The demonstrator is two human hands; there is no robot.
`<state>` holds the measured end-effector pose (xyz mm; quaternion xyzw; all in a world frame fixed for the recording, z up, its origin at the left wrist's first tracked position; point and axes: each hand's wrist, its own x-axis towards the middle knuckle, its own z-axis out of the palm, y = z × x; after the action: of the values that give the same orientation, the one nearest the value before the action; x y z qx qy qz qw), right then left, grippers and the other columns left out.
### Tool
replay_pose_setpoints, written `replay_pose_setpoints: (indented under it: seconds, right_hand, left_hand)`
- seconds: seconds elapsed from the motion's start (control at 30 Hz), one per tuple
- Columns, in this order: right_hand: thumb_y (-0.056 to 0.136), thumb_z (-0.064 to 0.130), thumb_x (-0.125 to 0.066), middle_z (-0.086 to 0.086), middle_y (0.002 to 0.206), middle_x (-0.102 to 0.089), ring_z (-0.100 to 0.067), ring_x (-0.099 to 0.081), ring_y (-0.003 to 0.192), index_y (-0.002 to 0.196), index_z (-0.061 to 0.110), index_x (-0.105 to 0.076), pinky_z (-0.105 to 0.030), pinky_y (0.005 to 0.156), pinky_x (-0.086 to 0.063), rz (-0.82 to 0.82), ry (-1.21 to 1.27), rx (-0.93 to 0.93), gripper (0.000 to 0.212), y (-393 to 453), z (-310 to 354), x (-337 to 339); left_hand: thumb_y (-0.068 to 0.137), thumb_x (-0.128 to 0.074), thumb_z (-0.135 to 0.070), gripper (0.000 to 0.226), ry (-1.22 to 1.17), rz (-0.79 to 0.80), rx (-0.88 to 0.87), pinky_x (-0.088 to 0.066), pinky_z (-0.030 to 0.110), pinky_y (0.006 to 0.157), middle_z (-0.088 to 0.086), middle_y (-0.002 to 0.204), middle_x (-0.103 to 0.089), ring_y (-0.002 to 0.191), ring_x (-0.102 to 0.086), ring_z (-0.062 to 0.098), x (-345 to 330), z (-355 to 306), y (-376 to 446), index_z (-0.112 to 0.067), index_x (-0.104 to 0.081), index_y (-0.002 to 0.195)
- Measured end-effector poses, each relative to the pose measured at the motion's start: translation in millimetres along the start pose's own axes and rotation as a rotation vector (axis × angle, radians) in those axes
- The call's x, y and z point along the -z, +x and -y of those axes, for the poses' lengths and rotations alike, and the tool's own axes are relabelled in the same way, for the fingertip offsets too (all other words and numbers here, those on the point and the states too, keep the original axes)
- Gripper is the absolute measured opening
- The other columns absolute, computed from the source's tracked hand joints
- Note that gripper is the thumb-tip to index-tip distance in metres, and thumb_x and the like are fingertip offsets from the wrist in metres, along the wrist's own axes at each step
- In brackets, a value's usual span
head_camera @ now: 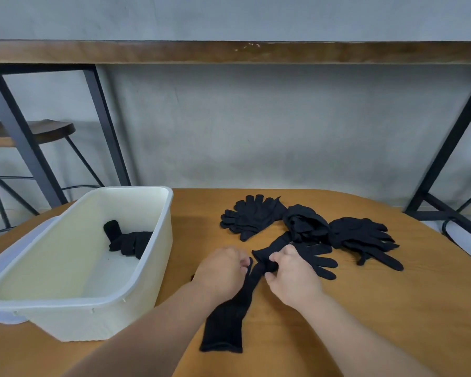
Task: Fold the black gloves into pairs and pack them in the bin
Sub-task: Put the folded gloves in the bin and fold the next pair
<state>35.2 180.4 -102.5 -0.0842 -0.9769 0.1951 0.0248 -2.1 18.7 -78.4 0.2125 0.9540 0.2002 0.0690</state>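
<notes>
Lying limp on the round wooden desk, the long black knit glove looks light, soft and floppy; best taken near its cuff. The left hand and right hand each pinch its finger end. Beyond, loose black gloves wait; the cream plastic bin holds one folded pair.
</notes>
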Motion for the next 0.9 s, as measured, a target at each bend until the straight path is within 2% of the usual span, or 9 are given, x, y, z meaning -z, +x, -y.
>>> replay_pose_setpoints:
  seconds: [0.1, 0.2, 0.3, 0.4, 0.53, 0.63, 0.67, 0.77, 0.9]
  right_hand:
    - [0.092, 0.052, -0.056, 0.006, 0.122, -0.046, -0.019, -0.062, 0.096, 0.132, 0.023, -0.058, -0.03, 0.082, -0.049, 0.006, -0.106, 0.048, 0.049, 7, -5, -2]
    - [0.099, 0.043, -0.047, 0.004, 0.114, -0.049, -0.019, -0.062, 0.091, 0.121, 0.023, -0.065, -0.031, 0.08, -0.05, -0.051, -0.194, 0.136, 0.035, 11, -10, -4]
    - [0.102, 0.035, -0.042, 0.004, 0.105, -0.05, -0.019, -0.062, 0.084, 0.109, 0.022, -0.068, -0.03, 0.074, -0.049, -0.076, -0.203, 0.177, 0.03, 17, -16, -6]
    - [0.101, 0.032, -0.047, 0.006, 0.098, -0.051, -0.017, -0.058, 0.082, 0.101, 0.022, -0.069, -0.029, 0.073, -0.049, -0.071, -0.001, 0.086, 0.024, 25, -23, 1]
    - [0.098, 0.033, -0.053, 0.005, 0.086, -0.06, -0.008, -0.058, 0.069, 0.097, 0.024, -0.066, -0.022, 0.057, -0.041, -0.007, 0.322, -0.001, 0.016, 25, -23, 42]
    - [0.096, 0.033, -0.058, 0.008, 0.071, -0.065, 0.005, -0.053, 0.046, 0.094, 0.031, -0.065, -0.02, 0.052, -0.038, 0.032, 0.45, -0.012, 0.008, 17, -20, 87]
    - [0.094, 0.032, -0.061, 0.01, 0.076, -0.067, 0.006, -0.054, 0.048, 0.097, 0.032, -0.065, -0.02, 0.056, -0.041, 0.031, 0.494, 0.004, 0.004, 13, -18, 102]
    - [0.087, 0.031, -0.072, 0.014, 0.094, -0.067, 0.001, -0.061, 0.058, 0.109, 0.033, -0.065, -0.015, 0.058, -0.045, 0.023, 0.576, 0.075, 0.024, 1, -1, 142]
    - [0.089, 0.027, -0.07, 0.015, 0.053, -0.061, 0.0, -0.05, 0.043, 0.09, 0.027, -0.071, -0.019, 0.053, -0.041, -0.042, 0.522, 0.156, 0.002, -12, 28, 167]
  left_hand:
    - [0.096, -0.049, -0.008, 0.042, 0.035, 0.079, -0.01, -0.046, 0.033, 0.1, 0.001, 0.137, -0.05, 0.12, -0.054, 0.02, -4, -9, 44, -0.021, -0.053, 0.135]
    - [0.089, -0.054, 0.003, 0.058, 0.062, 0.158, -0.001, -0.046, 0.036, 0.101, 0.0, 0.143, -0.042, 0.124, -0.051, 0.023, -12, -13, 73, -0.025, -0.048, 0.139]
    - [0.086, -0.055, 0.004, 0.056, 0.126, 0.204, -0.033, -0.045, 0.031, 0.1, 0.001, 0.14, -0.045, 0.122, -0.051, 0.024, -17, -16, 83, -0.025, -0.054, 0.134]
    - [0.088, -0.061, -0.007, 0.04, 0.092, 0.174, -0.076, -0.046, 0.028, 0.095, -0.001, 0.129, -0.052, 0.116, -0.054, 0.022, -18, -16, 82, -0.025, -0.063, 0.123]
    - [0.09, -0.064, -0.024, 0.007, -0.06, 0.081, -0.108, -0.047, 0.026, 0.067, -0.003, 0.094, -0.065, 0.08, -0.061, 0.016, 5, -32, 73, -0.027, -0.068, 0.085]
    - [0.092, -0.061, -0.032, 0.013, -0.175, 0.102, -0.079, -0.049, 0.027, 0.072, -0.007, 0.085, -0.065, 0.073, -0.059, 0.01, 43, -53, 61, -0.029, -0.069, 0.103]
    - [0.092, -0.061, -0.033, 0.016, -0.18, 0.121, -0.083, -0.049, 0.028, 0.074, -0.007, 0.081, -0.064, 0.073, -0.059, 0.011, 58, -59, 57, -0.029, -0.068, 0.106]
    - [0.092, -0.062, -0.033, 0.016, -0.139, 0.127, -0.131, -0.046, 0.026, 0.067, -0.002, 0.07, -0.064, 0.064, -0.057, 0.011, 103, -76, 40, -0.025, -0.07, 0.103]
    - [0.088, -0.067, -0.033, 0.013, -0.165, 0.063, -0.166, -0.045, 0.022, 0.065, -0.005, 0.068, -0.065, 0.062, -0.056, 0.007, 147, -87, 8, -0.025, -0.071, 0.098]
